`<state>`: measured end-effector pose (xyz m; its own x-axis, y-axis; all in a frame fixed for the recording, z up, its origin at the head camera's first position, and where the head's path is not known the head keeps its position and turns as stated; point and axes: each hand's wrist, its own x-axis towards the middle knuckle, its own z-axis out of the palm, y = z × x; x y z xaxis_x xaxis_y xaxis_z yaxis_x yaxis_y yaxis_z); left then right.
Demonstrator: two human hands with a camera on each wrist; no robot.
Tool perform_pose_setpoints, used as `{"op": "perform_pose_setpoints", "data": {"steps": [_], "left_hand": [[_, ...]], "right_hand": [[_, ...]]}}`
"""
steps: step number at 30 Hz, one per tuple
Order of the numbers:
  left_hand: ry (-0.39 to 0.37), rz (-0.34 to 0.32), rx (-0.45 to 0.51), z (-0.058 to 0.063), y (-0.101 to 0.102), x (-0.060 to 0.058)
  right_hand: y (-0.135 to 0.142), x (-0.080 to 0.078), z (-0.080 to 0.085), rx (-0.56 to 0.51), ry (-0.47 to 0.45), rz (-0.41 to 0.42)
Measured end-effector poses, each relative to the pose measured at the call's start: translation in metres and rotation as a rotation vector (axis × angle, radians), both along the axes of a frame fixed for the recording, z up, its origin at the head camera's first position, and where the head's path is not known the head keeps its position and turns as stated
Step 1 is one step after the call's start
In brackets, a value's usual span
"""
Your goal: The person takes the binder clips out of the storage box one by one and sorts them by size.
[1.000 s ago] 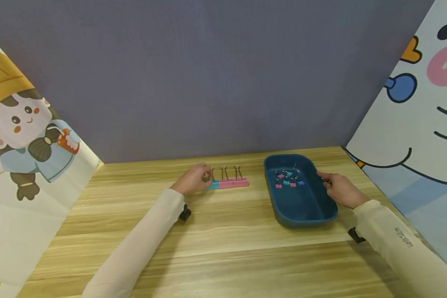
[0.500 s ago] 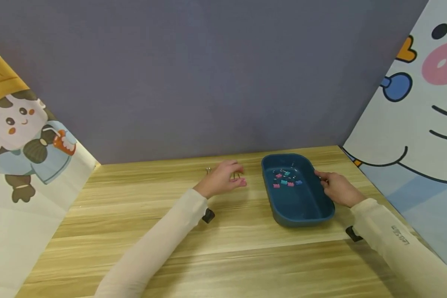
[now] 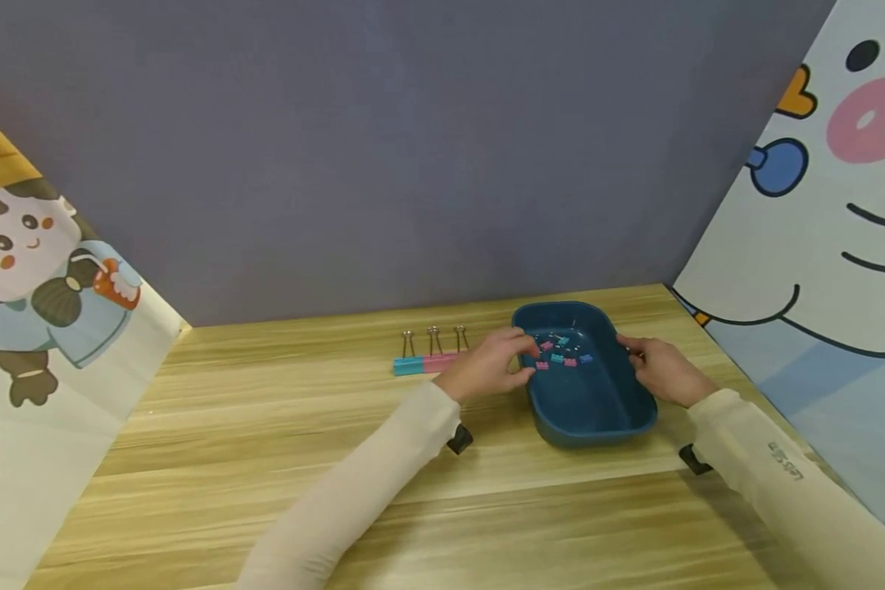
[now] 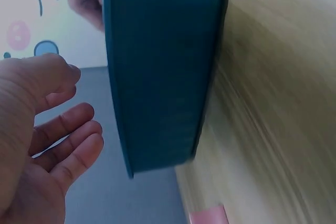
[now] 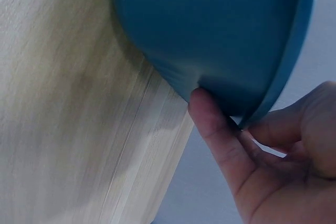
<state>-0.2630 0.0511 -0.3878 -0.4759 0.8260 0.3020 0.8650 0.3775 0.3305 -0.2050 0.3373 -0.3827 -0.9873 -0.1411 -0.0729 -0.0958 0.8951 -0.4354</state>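
left hand (image 3: 489,366): fingers apart, 9 o'clock of bin (image 3: 593,410) | right hand (image 3: 667,373): pinching bin, 2 o'clock | clips (image 3: 557,358) inside, 11 o'clock

Tub (image 4: 163,77) pt. cut off @ top, L/R wrist cams.

Small three-sided work booth (image 3: 413,147), by the look of it from where I stand. Wood-grain tabletop (image 3: 192,459), plain grey panel (image 3: 302,238) upright behind it, left sheet (image 3: 15,467) printed with a cartoon figure (image 3: 40,279) holding a drink (image 3: 116,283), right sheet (image 3: 774,254) with a pig-nosed cartoon (image 3: 876,123). Binder clips (image 3: 437,362) on the tabletop say office, cartoons say playroom; can't tell what kind of building the booth is in
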Motion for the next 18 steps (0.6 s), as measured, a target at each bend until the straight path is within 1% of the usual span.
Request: {"op": "perform_pose_setpoints", "data": {"steps": [4, 7, 12, 15, 18], "left_hand": [[0.034, 0.004, -0.044, -0.002, 0.013, 0.000], [0.045, 0.016, -0.089, -0.006, 0.024, -0.001], [0.063, 0.070, -0.137, -0.012, 0.039, -0.004], [0.081, 0.115, -0.162, -0.013, 0.045, -0.006], [0.104, 0.146, -0.210, -0.013, 0.050, -0.008]], "right_hand": [[0.000, 0.001, 0.000, -0.020, -0.012, -0.007], [0.000, 0.002, 0.000, -0.030, -0.024, -0.016], [0.001, 0.001, -0.001, -0.010, -0.021, -0.016], [0.000, 0.000, -0.001, -0.001, -0.015, -0.016], [0.000, 0.000, -0.001, -0.010, -0.016, -0.015]]}}
